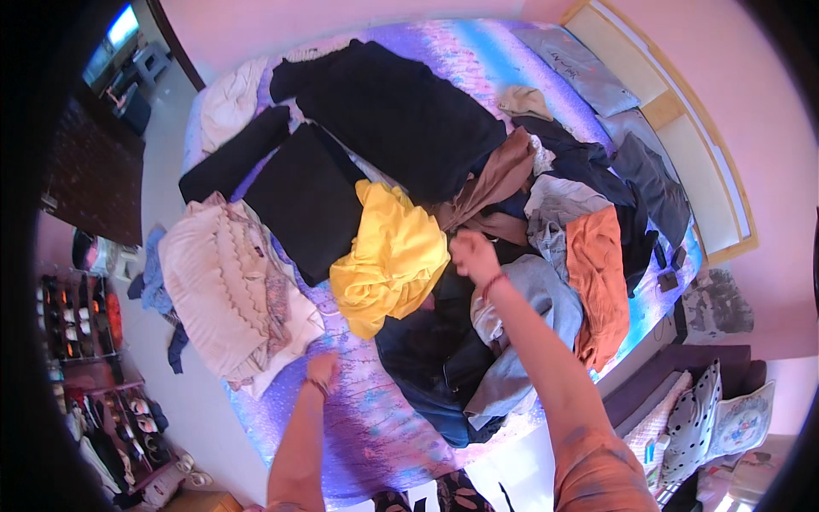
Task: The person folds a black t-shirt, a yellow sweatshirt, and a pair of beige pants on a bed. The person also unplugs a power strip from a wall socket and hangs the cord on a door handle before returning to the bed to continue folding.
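Note:
A crumpled yellow garment lies bunched in the middle of the bed. My right hand is at its right edge with curled fingers; whether they pinch any cloth cannot be made out. Below that hand are a dark garment and a grey-blue garment. My left hand is low over the patterned bedsheet, fingers mostly hidden from view. Left of it rests a stack of cream and pink knitwear. A folded black garment lies just beyond the yellow one.
Larger black clothing spreads across the far side of the bed. An orange ribbed garment and brown cloth lie rightward. The headboard borders the right. Shoe racks and dropped clothes are on the left; cushions sit lower right.

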Motion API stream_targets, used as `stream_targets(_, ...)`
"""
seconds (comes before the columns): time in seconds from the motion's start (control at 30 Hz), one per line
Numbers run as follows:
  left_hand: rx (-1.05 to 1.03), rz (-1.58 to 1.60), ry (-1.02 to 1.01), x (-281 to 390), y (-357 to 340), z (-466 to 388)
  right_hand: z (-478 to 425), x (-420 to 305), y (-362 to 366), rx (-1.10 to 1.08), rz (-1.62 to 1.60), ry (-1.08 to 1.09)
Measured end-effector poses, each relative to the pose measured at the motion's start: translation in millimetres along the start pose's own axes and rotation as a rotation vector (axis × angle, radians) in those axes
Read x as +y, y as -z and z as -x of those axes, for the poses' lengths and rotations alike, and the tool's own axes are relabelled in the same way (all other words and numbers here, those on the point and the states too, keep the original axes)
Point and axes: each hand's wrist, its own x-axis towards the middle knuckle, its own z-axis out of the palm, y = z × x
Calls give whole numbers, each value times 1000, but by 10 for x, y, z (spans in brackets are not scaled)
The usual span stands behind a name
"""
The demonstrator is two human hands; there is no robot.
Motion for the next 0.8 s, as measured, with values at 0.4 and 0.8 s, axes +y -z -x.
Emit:
stream_targets(0.4, 342, 55, -299, -909, -526, -255, 602, 324, -1419, -236, 530, 301)
stream_targets(0.8, -330, 1419, 36, -1613, -285, 577, 4001, 1480, -709, -917, 661, 20)
